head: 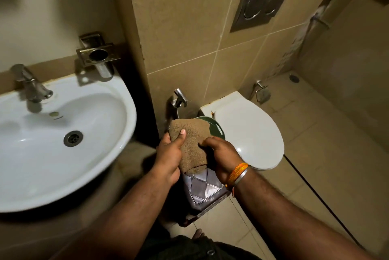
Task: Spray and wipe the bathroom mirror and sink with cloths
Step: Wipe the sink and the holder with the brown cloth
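Beside sink [117, 154]: cloth [191, 143] (two-handed)

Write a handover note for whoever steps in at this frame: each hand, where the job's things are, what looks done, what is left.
Left hand: gripping the brown cloth, thumb on top.
Right hand: gripping the same cloth from the other side.
The cloth is held between the sink and the toilet, above a patterned bin on the floor.
No spray bottle and no second cloth in view; the mirror is out of frame.
Done: cannot tell; the basin shows no foam or spray.
Left: likely spraying and wiping both mirror and sink.
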